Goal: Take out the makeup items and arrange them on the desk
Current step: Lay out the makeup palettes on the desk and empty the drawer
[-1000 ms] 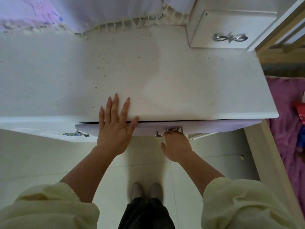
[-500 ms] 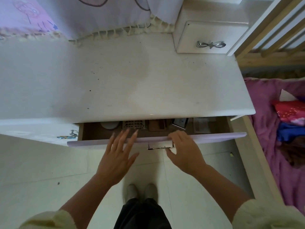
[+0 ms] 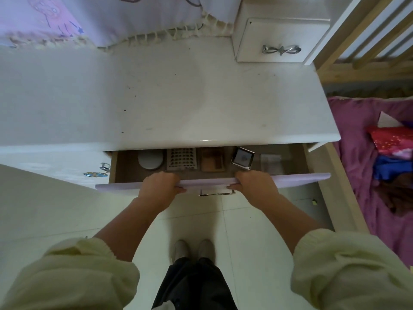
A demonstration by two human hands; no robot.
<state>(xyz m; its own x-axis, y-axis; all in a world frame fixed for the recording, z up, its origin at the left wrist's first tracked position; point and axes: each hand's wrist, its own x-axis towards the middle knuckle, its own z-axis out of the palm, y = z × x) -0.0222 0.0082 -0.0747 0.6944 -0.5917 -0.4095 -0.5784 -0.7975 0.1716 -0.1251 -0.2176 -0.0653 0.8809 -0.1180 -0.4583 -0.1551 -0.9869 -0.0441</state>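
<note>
The lilac-fronted drawer (image 3: 297,179) under the white desk (image 3: 178,104) stands partly pulled out. My left hand (image 3: 159,183) and my right hand (image 3: 254,184) both grip its front edge, fingers curled over the top. Inside lie a round white compact (image 3: 150,159), a clear tray of false lashes (image 3: 182,158), a brown palette (image 3: 212,162), a square silver-framed compact (image 3: 243,158) and a clear flat box (image 3: 270,162). The back of the drawer is hidden under the desk top.
A small white drawer unit (image 3: 279,39) with a bow handle sits at the desk's back right. A fringed pink cloth (image 3: 111,23) hangs behind. A wooden bed frame and purple bedding (image 3: 368,175) lie to the right. Another drawer handle (image 3: 96,174) is at left.
The drawer went from shut to partly open. My left hand left the desk top and now grips the drawer front; my right hand moved from the handle to the front's top edge.
</note>
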